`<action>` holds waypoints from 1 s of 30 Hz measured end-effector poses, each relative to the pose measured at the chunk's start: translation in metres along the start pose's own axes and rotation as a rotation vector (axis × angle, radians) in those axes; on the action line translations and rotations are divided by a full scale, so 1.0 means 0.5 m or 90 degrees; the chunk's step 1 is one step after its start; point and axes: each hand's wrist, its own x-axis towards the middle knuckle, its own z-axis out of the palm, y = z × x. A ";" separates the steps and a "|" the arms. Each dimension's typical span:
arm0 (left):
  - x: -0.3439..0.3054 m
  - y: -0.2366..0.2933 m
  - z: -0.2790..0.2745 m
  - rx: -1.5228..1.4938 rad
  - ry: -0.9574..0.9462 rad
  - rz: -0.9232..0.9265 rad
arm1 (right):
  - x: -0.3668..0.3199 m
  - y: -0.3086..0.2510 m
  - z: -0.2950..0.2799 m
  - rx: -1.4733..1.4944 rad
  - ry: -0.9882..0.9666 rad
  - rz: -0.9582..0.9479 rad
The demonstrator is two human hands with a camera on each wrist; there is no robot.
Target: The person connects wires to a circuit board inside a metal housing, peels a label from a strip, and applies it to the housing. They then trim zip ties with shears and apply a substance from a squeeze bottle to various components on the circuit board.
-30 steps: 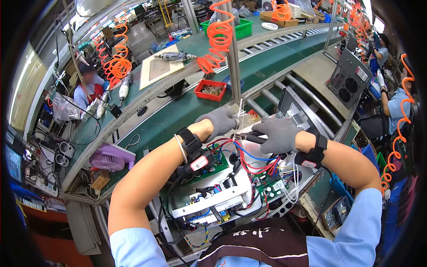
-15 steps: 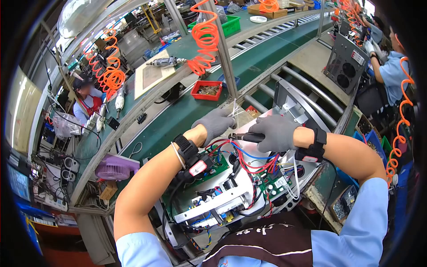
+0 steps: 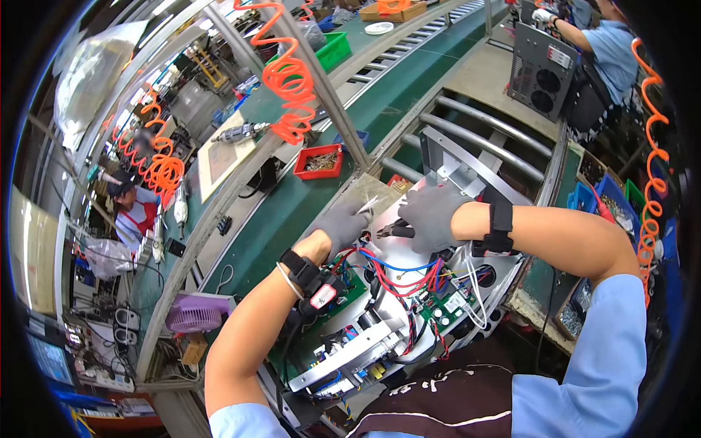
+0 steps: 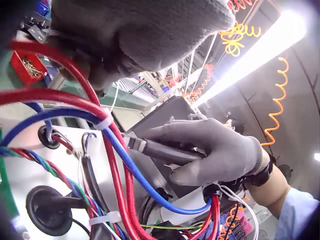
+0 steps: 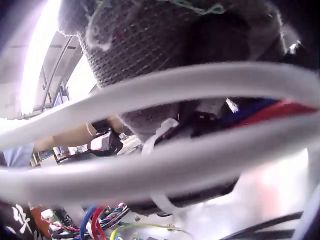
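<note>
In the head view, my gloved left hand [image 3: 343, 225] pinches thin white cable ties [image 3: 371, 204] at the far side of an open metal chassis [image 3: 398, 277]. My gloved right hand [image 3: 436, 213] grips black-handled cutting pliers [image 3: 396, 230], whose tip points at the left hand. The left wrist view has the pliers [image 4: 167, 151] with their jaws right beside a red and blue wire bundle [image 4: 117, 140], where a white tie [image 4: 105, 122] wraps it. White tubing [image 5: 150, 175] crosses the right wrist view and partly hides the right hand [image 5: 165, 55].
Green circuit boards [image 3: 454, 305] and a white metal bracket [image 3: 343, 358] lie inside the chassis. Beyond are rollers [image 3: 485, 146], a red parts bin [image 3: 318, 162] and a hanging orange coiled hose [image 3: 288, 87]. A purple fan [image 3: 196, 314] stands at left; other people work nearby.
The head view has turned, so the surroundings shift left and tilt. Both hands stay close together over the far side of the chassis, ties and pliers still held.
</note>
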 end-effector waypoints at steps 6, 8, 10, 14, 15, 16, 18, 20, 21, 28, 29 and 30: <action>0.008 -0.013 0.008 -0.088 -0.127 -0.131 | 0.001 0.001 0.004 0.024 -0.034 -0.015; 0.007 -0.022 0.011 -0.143 -0.080 -0.066 | -0.003 0.003 0.006 0.045 -0.036 -0.012; 0.001 -0.011 0.011 -0.158 -0.080 -0.095 | -0.004 0.007 0.014 0.032 0.075 -0.085; 0.000 0.005 0.007 -0.124 -0.035 -0.134 | 0.002 0.000 0.009 0.005 0.039 -0.067; -0.002 0.007 0.008 -0.146 -0.032 -0.139 | 0.002 0.000 0.009 0.009 0.041 -0.068; -0.003 0.008 0.008 -0.169 -0.027 -0.144 | 0.002 0.000 0.009 0.011 0.031 -0.063; -0.003 0.005 0.009 -0.184 -0.026 -0.146 | 0.003 -0.001 0.008 0.015 0.023 -0.059; 0.001 -0.003 0.011 -0.199 -0.023 -0.145 | -0.002 0.000 0.006 0.020 0.039 -0.063; 0.004 -0.011 0.013 -0.187 -0.018 -0.139 | -0.005 0.001 0.004 0.021 0.041 -0.065; 0.001 -0.019 0.012 -0.160 -0.015 -0.141 | 0.011 -0.002 0.019 0.062 0.050 -0.029; 0.004 -0.024 0.014 -0.151 -0.019 -0.119 | 0.013 -0.004 0.020 0.057 0.050 -0.037; 0.006 -0.026 0.014 -0.144 -0.023 -0.098 | 0.014 -0.006 0.022 0.053 0.050 -0.045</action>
